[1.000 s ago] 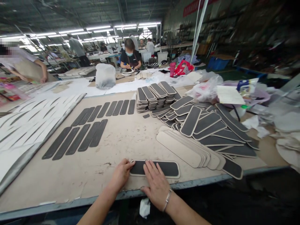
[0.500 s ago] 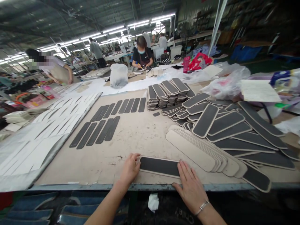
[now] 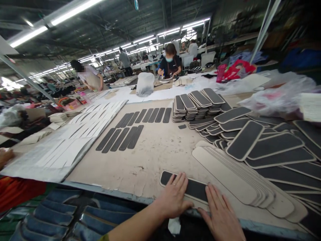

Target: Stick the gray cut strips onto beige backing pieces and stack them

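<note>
At the table's near edge lies a long round-ended panel [image 3: 197, 191], dark in the middle with a beige border. My left hand [image 3: 174, 195] rests flat across its left half, fingers stretched out over the dark face. My right hand [image 3: 222, 211] lies on its right end, fingers extended and thumb apart, covering that end. Neither hand grips the panel. Just right of it, plain beige panels [image 3: 223, 177] are fanned in an overlapping row. Beyond them spreads a loose heap of dark-faced panels [image 3: 244, 140].
Neat stacks of dark-faced panels [image 3: 198, 103] stand at the back. Thin dark strips [image 3: 122, 139] lie in two rows on the left. White cut sheets [image 3: 82, 134] cover a board farther left. Co-workers stand or sit beyond, one in black [image 3: 170, 63]; another's hand [image 3: 5, 157] shows at left.
My left hand has moved from the panel's left end onto its face, fingers now flat. My right hand stays at the right end. The view has swung left.
</note>
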`<state>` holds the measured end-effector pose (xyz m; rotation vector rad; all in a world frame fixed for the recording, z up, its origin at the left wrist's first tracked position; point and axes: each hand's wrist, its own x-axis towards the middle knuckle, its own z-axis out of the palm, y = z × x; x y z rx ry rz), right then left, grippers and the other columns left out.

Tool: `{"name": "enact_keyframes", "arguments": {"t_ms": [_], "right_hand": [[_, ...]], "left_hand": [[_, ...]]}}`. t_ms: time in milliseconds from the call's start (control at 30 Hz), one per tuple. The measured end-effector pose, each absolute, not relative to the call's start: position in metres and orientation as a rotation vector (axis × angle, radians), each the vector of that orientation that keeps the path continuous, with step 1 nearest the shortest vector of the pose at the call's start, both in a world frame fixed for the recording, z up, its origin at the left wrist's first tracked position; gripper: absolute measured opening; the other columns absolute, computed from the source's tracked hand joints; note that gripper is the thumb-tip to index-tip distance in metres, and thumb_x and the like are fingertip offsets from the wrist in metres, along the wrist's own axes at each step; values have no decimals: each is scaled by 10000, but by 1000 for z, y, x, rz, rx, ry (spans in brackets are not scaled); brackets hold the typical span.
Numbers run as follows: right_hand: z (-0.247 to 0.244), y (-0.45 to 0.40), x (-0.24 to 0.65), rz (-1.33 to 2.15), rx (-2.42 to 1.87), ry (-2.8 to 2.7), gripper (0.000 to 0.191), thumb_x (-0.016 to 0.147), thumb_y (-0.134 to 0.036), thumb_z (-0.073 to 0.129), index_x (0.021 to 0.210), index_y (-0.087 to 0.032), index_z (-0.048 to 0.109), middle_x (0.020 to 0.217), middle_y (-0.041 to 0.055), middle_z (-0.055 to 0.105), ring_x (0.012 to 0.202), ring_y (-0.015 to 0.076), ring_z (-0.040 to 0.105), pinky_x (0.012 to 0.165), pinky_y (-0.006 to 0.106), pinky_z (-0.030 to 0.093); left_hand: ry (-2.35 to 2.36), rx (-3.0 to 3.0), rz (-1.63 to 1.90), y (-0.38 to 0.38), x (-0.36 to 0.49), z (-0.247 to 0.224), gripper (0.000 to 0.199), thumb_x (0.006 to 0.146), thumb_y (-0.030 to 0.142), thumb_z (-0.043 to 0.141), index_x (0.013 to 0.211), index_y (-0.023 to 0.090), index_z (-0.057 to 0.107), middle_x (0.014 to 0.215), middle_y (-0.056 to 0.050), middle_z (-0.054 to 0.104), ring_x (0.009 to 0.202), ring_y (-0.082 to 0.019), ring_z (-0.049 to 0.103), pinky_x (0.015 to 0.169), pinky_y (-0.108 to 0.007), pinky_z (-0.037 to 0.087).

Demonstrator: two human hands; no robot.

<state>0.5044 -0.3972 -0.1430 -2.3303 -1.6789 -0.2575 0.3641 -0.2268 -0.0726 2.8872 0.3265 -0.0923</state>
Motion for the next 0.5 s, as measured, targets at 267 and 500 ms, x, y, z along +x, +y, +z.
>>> {"name": "enact_keyframes", "arguments": {"t_ms": [267, 500], "right_hand": [[-133, -398, 504, -150, -2364, -1641, 719, 829, -518, 391, 1395, -137, 166, 1426, 115, 266, 1294, 268, 248, 1033, 470, 250], [-106, -373, 527, -36, -2467, -1225, 626, 826, -505, 402, 1295, -90, 382, 1200, 171, 498, 1109, 285, 449, 931, 424, 389]], "left_hand": [[555, 3015, -156, -177, 309, -89, 715, 846, 532, 329, 1410, 162, 90, 1473, -109, 100, 1350, -243, 96, 1079, -434, 131], [573, 3066, -67, -179, 313, -99, 707, 845, 550, 299, 1402, 138, 155, 1467, -108, 124, 1344, -250, 130, 1072, -440, 160]]}}
